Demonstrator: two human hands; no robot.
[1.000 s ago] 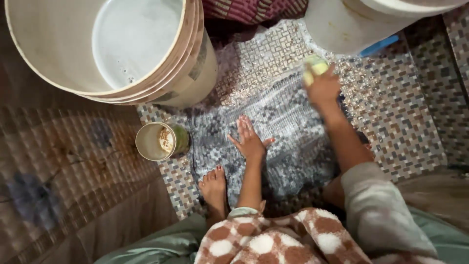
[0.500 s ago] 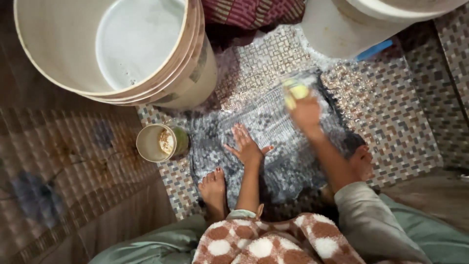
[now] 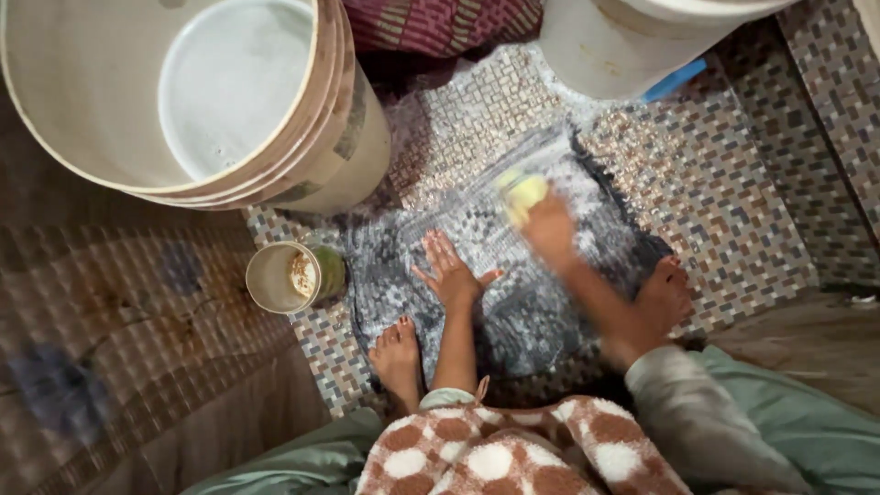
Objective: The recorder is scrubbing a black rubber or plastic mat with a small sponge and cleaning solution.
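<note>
head view: right hand [image 3: 550,229] presses yellow sponge [image 3: 521,191] on wet cloth [image 3: 513,275].

Dark grey patterned cloth [image 3: 513,275]: wet, soapy, spread flat on the mosaic tile floor, edges a bit rumpled, whitish suds streaked across its upper part. Lies between the two bare feet, below the big buckets. Yellow-green scrub sponge [image 3: 521,191]: small, blurred, gripped in the right hand [image 3: 550,229], pressed on the cloth's upper right area. Left hand [image 3: 451,273]: palm down, fingers spread, flat on the cloth near its middle, just left of the right hand, not touching it. Sponge shape is unclear because of the blur.
</note>
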